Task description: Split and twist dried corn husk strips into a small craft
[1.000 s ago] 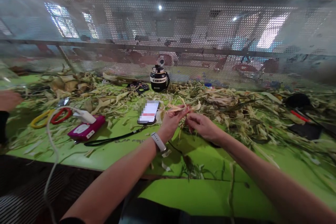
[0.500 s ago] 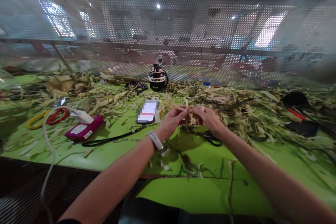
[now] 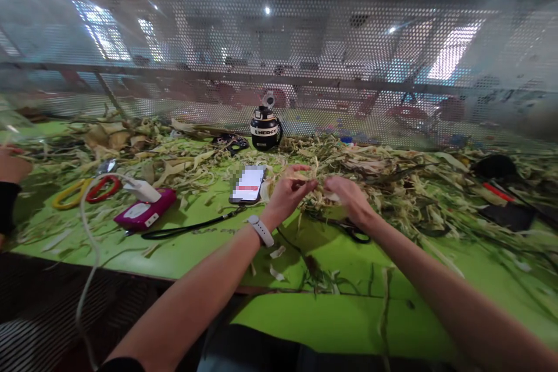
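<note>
Strips of pale, dry husk rise at the fingertips of our left hand, its thumb and fingers closed on them above the green surface. Our right hand is just beside it, fingers curled but blurred, so we cannot tell how far open they are or whether they hold anything. Under our right wrist lies a black loop handle. We have a phone left of our hands, a black bottle upright beyond it, and loose husk heaps around.
</note>
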A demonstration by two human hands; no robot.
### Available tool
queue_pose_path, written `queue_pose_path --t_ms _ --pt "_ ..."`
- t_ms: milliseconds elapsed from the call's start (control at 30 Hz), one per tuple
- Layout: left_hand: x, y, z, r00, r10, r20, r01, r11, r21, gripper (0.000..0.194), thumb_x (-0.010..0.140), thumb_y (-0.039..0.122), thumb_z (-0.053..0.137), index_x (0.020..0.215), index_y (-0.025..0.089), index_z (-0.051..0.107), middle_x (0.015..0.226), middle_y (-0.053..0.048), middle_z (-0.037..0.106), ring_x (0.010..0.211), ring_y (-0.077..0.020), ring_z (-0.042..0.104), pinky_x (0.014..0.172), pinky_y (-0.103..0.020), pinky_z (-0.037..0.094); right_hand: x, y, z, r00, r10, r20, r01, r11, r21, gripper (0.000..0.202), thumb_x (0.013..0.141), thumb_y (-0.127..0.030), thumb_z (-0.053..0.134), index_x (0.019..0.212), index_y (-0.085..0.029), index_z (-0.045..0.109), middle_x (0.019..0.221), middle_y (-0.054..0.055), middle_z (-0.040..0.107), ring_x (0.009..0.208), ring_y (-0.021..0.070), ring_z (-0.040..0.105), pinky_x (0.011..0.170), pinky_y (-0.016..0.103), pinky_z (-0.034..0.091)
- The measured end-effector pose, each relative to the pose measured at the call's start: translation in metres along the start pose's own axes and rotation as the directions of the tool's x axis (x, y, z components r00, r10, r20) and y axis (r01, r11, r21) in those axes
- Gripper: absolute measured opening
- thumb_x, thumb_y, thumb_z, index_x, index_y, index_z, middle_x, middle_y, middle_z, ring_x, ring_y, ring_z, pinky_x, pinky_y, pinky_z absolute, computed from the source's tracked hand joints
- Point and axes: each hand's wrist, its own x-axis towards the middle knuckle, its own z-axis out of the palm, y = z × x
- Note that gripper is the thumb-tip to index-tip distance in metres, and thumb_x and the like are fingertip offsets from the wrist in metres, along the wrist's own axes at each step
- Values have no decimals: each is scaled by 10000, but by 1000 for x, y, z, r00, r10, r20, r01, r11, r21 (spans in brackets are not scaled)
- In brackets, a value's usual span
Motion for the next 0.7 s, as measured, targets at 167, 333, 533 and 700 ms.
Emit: queue_pose_path --t_ms 167,333,533,700 --pt "-8 -3 -3 984 165 64 -176 956 235 394 685 276 691 1028 198 514 786 -24 654 716 -162 605 687 -266 416 3 4 -4 998 39 -56 -39 999 1 380 848 -504 388 639 -193 453 594 -20 458 585 125 428 556 235 320" --pt "-12 2 0 993 114 16 -116 984 136 366 665 239 697 981 211 513 884 -57 664 863 -197 618 779 -288 423 2 3 2 972 -149 -180 117 977 -176 294 857 -373 434 622 -198 439 624 -3 462 613 134 431 583 242 332" --pt "-7 9 3 998 17 -58 -30 976 -217 240 741 252 609 960 194 529 944 -45 631 918 -149 582 817 -275 439 3 15 -5 914 -358 -192 293 908 -298 219 893 -314 413 797 -208 579 763 50 557 737 164 510 695 254 391" --pt "-4 7 5 996 -86 -14 79 958 -277 312 678 347 691 935 176 646 794 -8 642 739 -119 568 710 -243 447 0 19 -2 907 -406 -115 363 889 -279 213 904 -293 410 866 -206 601 820 61 588 774 167 536 700 246 404"
